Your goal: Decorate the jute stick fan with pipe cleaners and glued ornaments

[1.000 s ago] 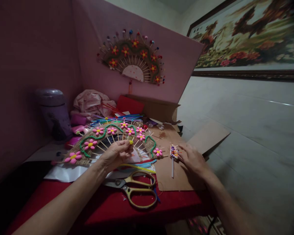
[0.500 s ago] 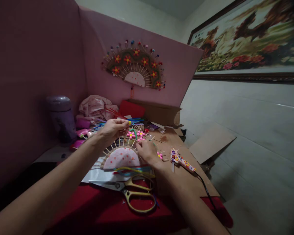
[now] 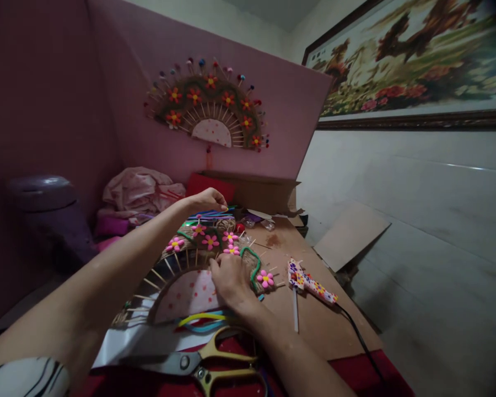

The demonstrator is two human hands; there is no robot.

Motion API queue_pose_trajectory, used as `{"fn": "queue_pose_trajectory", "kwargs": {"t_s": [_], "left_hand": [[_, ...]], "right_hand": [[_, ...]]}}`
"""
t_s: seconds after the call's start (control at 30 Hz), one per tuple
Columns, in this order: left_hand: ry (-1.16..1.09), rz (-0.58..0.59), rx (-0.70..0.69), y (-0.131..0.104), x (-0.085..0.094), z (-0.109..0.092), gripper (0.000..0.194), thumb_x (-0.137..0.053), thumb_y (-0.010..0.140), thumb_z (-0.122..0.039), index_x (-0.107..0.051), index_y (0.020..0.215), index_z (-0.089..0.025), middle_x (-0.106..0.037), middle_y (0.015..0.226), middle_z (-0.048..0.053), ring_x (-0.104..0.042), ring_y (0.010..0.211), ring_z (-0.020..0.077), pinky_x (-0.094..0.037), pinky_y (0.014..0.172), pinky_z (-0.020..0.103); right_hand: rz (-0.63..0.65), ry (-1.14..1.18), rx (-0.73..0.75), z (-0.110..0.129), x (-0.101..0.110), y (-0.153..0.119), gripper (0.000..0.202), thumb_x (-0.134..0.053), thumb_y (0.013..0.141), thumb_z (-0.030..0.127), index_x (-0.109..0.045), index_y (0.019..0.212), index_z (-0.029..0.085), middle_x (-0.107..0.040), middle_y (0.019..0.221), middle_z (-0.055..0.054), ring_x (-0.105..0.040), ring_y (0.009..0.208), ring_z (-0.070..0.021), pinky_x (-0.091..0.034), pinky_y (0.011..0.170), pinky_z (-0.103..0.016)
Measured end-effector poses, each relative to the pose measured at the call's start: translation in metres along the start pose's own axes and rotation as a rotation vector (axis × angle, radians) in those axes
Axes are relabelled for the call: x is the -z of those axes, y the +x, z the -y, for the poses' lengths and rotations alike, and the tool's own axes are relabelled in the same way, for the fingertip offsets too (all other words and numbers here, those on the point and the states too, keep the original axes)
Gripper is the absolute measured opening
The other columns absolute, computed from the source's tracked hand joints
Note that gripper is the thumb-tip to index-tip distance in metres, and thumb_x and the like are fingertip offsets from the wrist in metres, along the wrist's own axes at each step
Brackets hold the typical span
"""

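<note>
Fan (image 3: 186, 296) prob. touches R hand (image 3: 230, 278); L hand (image 3: 210, 199) pinches yellow bit (image 3: 226, 209).

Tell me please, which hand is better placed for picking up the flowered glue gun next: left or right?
The right hand, I would say: it is nearer the glue gun, which lies on the cardboard to its right. The left hand is farther away and seems to pinch something small and yellow.

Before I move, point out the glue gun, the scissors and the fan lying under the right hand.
Glue gun (image 3: 321, 291), head view, on its patterned handle.
Scissors (image 3: 171, 363), head view, near the pivot.
Fan (image 3: 184, 296), head view, on its dotted half-circle.
</note>
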State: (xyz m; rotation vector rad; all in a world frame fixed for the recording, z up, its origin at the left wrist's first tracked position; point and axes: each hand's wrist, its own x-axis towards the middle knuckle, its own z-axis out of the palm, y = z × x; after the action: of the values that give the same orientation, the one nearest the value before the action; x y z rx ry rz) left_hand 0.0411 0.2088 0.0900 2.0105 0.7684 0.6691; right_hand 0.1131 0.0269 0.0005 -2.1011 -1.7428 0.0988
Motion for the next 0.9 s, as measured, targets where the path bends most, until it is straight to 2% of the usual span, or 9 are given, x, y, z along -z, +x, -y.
{"fn": "queue_pose_trajectory", "kwargs": {"t_s": [0.2, 0.43, 0.67, 0.9], "left_hand": [[-0.071, 0.170, 0.093, 0.025, 0.006, 0.014, 0.008, -0.072, 0.048, -0.010, -0.067, 0.054, -0.011, -0.058, 0.047, 0.003, -0.048, 0.044, 0.0123, -0.034, 0.048, 0.024], [-0.104, 0.391, 0.243, 0.039, -0.001, 0.018, 0.011, -0.072, 0.044, -0.008, -0.066, 0.053, -0.012, -0.066, 0.057, 0.010, -0.059, 0.053, 0.0197, -0.041, 0.051, 0.028], [-0.078, 0.550, 0.276, 0.049, -0.004, 0.027, 0.012, -0.074, 0.047, -0.012, -0.067, 0.056, -0.012, -0.066, 0.057, 0.008, -0.059, 0.053, 0.0169, -0.044, 0.052, 0.026], [-0.073, 0.638, 0.264, 0.058, -0.003, 0.042, 0.016, -0.076, 0.053, -0.019, -0.066, 0.064, -0.013, -0.066, 0.059, 0.002, -0.057, 0.054, 0.0115, -0.046, 0.057, 0.023]], "right_hand": [[-0.010, 0.025, -0.055, 0.002, -0.001, 0.002, 0.030, -0.043, 0.083, 0.032, -0.071, 0.080, 0.021, -0.072, 0.079, -0.010, -0.066, 0.073, -0.0217, -0.041, 0.059, -0.027], [-0.027, 0.042, -0.051, 0.001, -0.001, 0.004, 0.029, -0.045, 0.080, 0.032, -0.071, 0.076, 0.021, -0.072, 0.077, -0.008, -0.065, 0.070, -0.0213, -0.038, 0.056, -0.026], [-0.072, 0.047, 0.014, -0.001, -0.005, 0.006, 0.028, -0.045, 0.080, 0.031, -0.070, 0.075, 0.020, -0.071, 0.073, -0.007, -0.064, 0.066, -0.0176, -0.034, 0.053, -0.025], [-0.115, 0.052, 0.019, -0.002, -0.009, 0.007, 0.024, -0.048, 0.079, 0.030, -0.070, 0.072, 0.022, -0.071, 0.070, -0.004, -0.063, 0.062, -0.0162, -0.030, 0.051, -0.025]]}}
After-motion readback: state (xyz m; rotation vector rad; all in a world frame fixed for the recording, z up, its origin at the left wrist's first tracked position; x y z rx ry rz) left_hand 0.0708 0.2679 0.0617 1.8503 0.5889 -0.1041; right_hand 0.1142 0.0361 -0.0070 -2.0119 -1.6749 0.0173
